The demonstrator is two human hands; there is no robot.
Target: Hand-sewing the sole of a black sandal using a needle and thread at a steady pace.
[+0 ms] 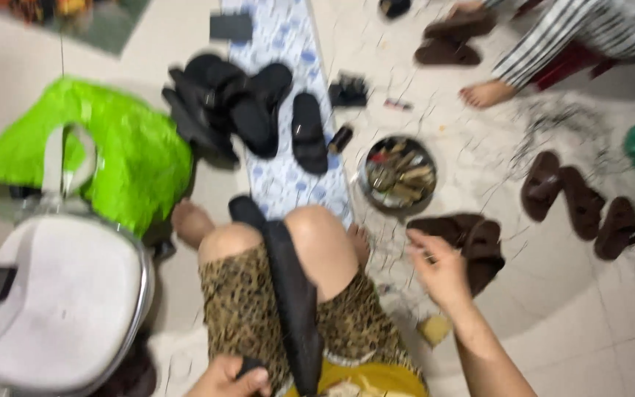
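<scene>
Left hand [229, 378], at the bottom edge of the view, with its grip closed around the near end of a long black strip [292, 294] of soft, matte material; the strip runs from that grip up between the knees to the floor. Right hand [439, 268] reaching out over the floor, fingers loosely spread; whether its grip pinches anything cannot be told through the blur. Just beyond it lie brown sandal pieces [475, 242], dark and flat. Farther right, three brown sandals [582, 202] lie side by side. A round metal tray [398, 175] holds small tools. Ahead, a pile of black sandals [233, 103] rests partly on a blue-patterned white cloth [284, 184], with one black sandal [309, 132] apart. To the left, a bright green bag [123, 147] and a white stool [64, 298]. Another person's bare foot [488, 93] shows at the top right.
</scene>
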